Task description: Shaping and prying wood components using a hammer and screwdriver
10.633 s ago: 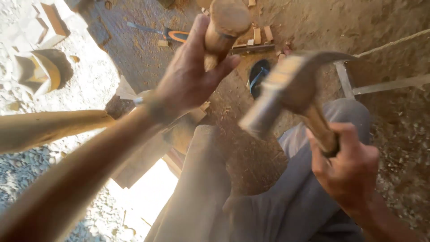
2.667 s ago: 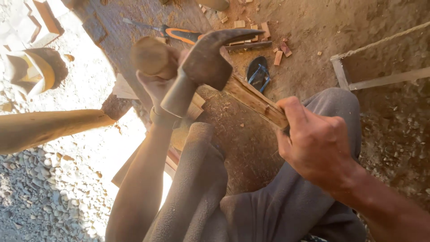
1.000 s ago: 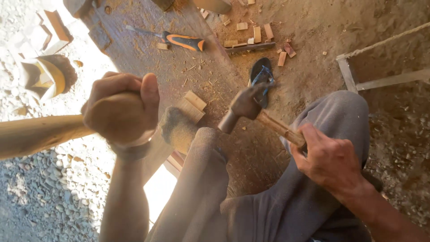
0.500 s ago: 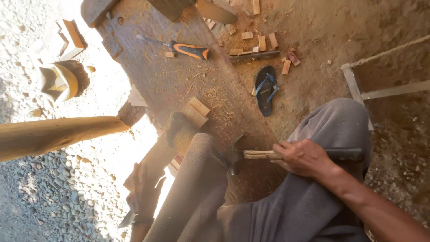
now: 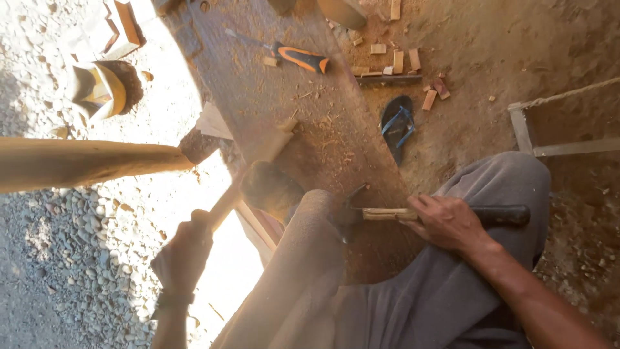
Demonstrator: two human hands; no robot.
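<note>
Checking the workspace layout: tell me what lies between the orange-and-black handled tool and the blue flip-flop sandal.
In the head view, small cut wooden blocks and a dark flat bar lie between the orange-and-black handled tool and the blue flip-flop sandal.

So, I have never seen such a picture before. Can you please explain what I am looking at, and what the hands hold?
A camera on a seated person's head looks down at their own knees and hands. The right hand has its grip on a hammer with a wooden shaft, lying level by the knee. The left hand holds a pale wooden piece. On the dusty plank lie small wood offcuts and an orange-handled tool. A blue sandal lies on the dirt.
</note>
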